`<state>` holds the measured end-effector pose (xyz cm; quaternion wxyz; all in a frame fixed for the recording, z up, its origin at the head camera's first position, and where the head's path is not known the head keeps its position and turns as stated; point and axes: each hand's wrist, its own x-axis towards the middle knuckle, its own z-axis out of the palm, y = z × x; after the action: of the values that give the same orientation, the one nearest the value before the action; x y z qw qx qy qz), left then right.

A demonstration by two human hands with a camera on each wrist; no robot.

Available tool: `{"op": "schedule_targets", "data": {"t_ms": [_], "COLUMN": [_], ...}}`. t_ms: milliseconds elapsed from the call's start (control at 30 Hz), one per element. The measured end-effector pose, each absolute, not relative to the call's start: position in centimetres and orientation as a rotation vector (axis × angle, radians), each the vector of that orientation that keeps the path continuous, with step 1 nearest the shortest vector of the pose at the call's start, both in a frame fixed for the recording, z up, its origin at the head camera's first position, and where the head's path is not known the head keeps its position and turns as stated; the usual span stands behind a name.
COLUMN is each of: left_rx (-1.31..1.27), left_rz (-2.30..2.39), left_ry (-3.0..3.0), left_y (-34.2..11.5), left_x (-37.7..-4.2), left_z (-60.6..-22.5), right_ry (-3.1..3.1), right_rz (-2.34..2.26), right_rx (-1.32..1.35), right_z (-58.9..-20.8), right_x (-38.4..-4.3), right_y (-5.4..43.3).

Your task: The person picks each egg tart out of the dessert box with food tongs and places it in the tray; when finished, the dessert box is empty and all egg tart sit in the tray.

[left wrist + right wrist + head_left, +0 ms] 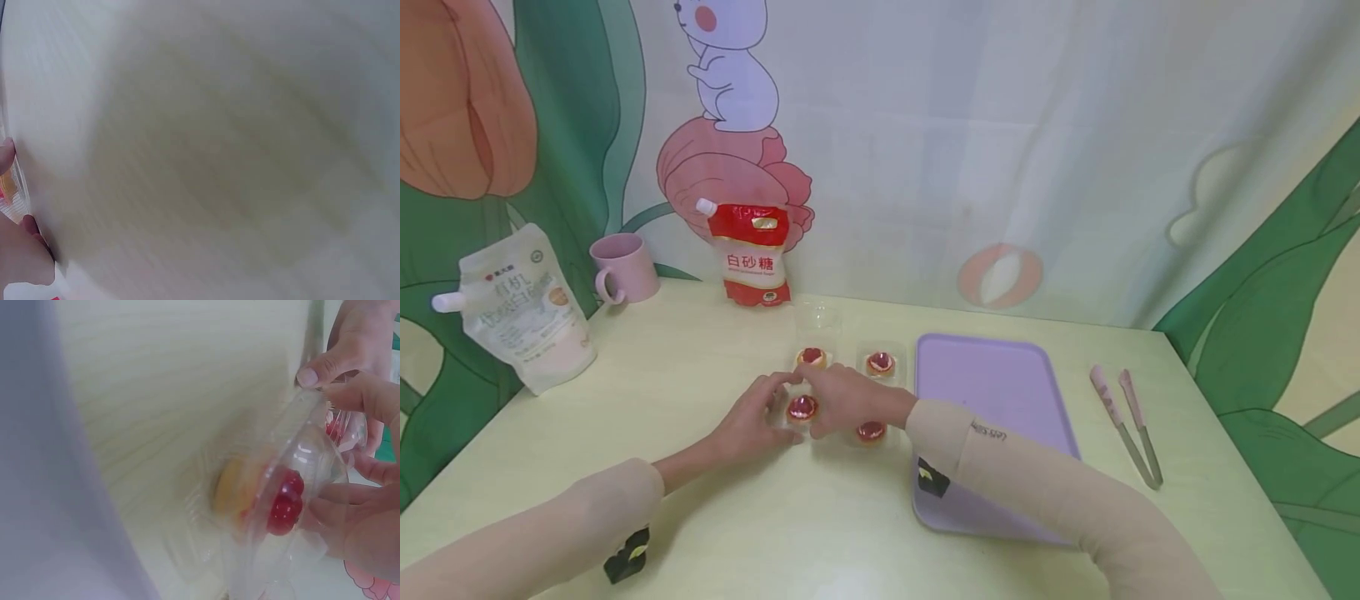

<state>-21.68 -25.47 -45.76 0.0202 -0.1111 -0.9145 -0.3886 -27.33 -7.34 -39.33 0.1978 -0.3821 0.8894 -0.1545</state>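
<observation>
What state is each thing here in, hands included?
White spouted pouch: standing, capped
Red-and-white spouted pouch: standing, capped
Pink handled mug: upright
Back-left clear plastic box: open
Back-right clear plastic box: closure unclear
Front-right clear plastic box: lidded
Front-left clear plastic box: held, closure unclear
Left hand: gripping the front-left box
Right hand: gripping likewise
Rectangular purple tray: flat, partly hidden
Pink-handled metal tongs: lying spread

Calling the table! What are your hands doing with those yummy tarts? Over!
Left hand and right hand gripping front-left boxed tart. Red topping showing between them. In the way: right sleeve, crossing over purple tray. Over.
</observation>
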Motion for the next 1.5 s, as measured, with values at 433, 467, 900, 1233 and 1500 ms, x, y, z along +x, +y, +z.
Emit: {"op": "schedule_targets", "data": {"t_ms": [433, 467, 900, 1233, 1500], "left_rx": [-0.328, -0.327, -0.285, -0.295, -0.27], "left_rz": [-1.211, -1.213, -1.201, -1.209, -1.196], "left_ry": [-2.833, -2.834, -2.866, -2.871, -2.873], "left_y": [-25.4, -25.4, -25.3, -25.3, -25.3], "left_x": [-22.2, -22.2, -22.6, -22.6, -22.0], "left_z": [-45.2, -45.1, -44.8, -45.0, -45.4], "right_ry": [2.47, 2.467, 2.456, 2.443, 2.453], "right_rz": [-0.465, -0.466, -0.479, -0.502, -0.498], "right_rx": [-1.044, -1.043, -1.073, -1.048, -1.093], "right_z": [-38.9, -38.9, -38.8, -38.8, -39.6], "right_x": [-28.0, -28.0, -28.5, -28.4, -27.8], "right_y": [-7.4, -7.4, -7.2, -7.2, -7.1]}}
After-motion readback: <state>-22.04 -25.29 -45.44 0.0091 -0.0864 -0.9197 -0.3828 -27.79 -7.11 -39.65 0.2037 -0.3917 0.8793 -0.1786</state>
